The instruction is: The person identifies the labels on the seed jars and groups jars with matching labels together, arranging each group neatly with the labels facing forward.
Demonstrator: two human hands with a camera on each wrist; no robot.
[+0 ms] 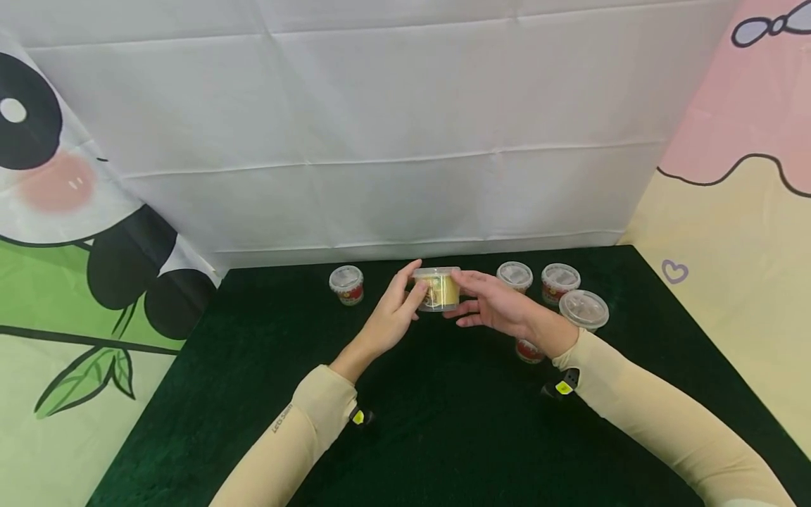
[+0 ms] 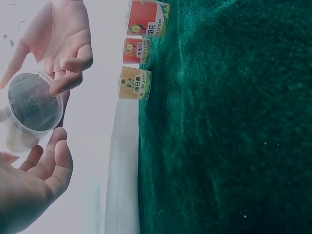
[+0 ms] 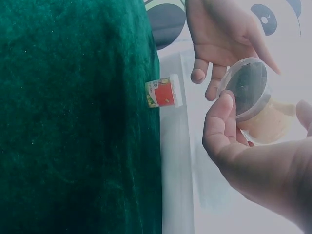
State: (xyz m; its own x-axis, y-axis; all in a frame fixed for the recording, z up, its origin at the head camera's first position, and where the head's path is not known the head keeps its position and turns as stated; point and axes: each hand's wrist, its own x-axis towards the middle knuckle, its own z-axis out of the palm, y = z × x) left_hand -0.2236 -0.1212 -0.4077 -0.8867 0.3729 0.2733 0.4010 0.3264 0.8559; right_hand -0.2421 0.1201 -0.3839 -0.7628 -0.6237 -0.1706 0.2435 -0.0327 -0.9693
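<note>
Above the table's far part, both hands hold a small clear plastic cup (image 1: 440, 291) with a yellow label and a clear lid. My left hand (image 1: 389, 317) grips its left side, thumb across the front and fingers behind. On the other side, my right hand (image 1: 507, 310) pinches the cup, with the lower fingers apart from it. Both wrist views look up at the cup's dark round base (image 2: 34, 102), and the right fingertips (image 3: 225, 103) touch the base's edge in the right wrist view.
A red-labelled cup (image 1: 347, 285) stands at the back left of the dark green cloth (image 1: 405, 429). Several lidded cups (image 1: 560, 283) are grouped at the right, partly behind my right arm; one has a yellow label (image 2: 134, 83). A white cloth wall (image 1: 393, 141) rises behind.
</note>
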